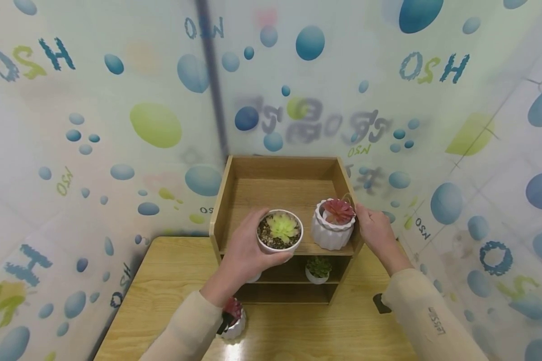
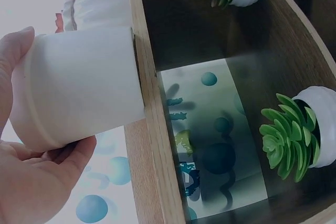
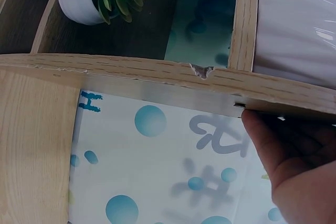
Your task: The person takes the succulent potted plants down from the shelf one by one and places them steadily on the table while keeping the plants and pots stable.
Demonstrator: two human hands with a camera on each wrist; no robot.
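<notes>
- Nearest: my pale sleeves [image 1: 433, 306], both reaching forward; dark lettering on the right one.
- Close in on the left, a red succulent [image 1: 233, 310] in a shiny white pot [image 1: 236, 328] stood on the worktop, partly covered by my left wrist.
- Worktop [image 1: 176, 281]: yellowish wood grain, spreading to both sides of the furniture.
- My left hand [image 1: 244, 248] grasped a smooth white pot [image 1: 277, 249] from its left side, thumb along the near wall, other fingers round the far side.
- In that pot, a yellow-green succulent [image 1: 282, 228] sat on dark, speckled granules. The pot was at the front edge of the top level, left of a fluted pot; I could not tell whether its base rested on the board.
- My right hand [image 1: 379, 231] had its fingers unclenched, laid against the outer face of the right side panel [image 3: 157, 66]. The panel's front edge showed a chipped spot.
- Wooden shelf unit [image 1: 280, 168]: raised rim round the top, lower levels beneath.
- Level under the top: a green succulent [image 1: 319, 265] in a small white pot on the right; on the left a second green succulent [image 2: 289, 137], likewise in white, its pot mostly hidden by my left hand in the head view.
- Top level, right front corner: the fluted pot [image 1: 331, 233], white and scallop-rimmed, holding a red rosette [image 1: 339, 210].
- Farthest: pale wall covering [image 1: 271, 75] printed with blue and green ovals and lettering.
</notes>
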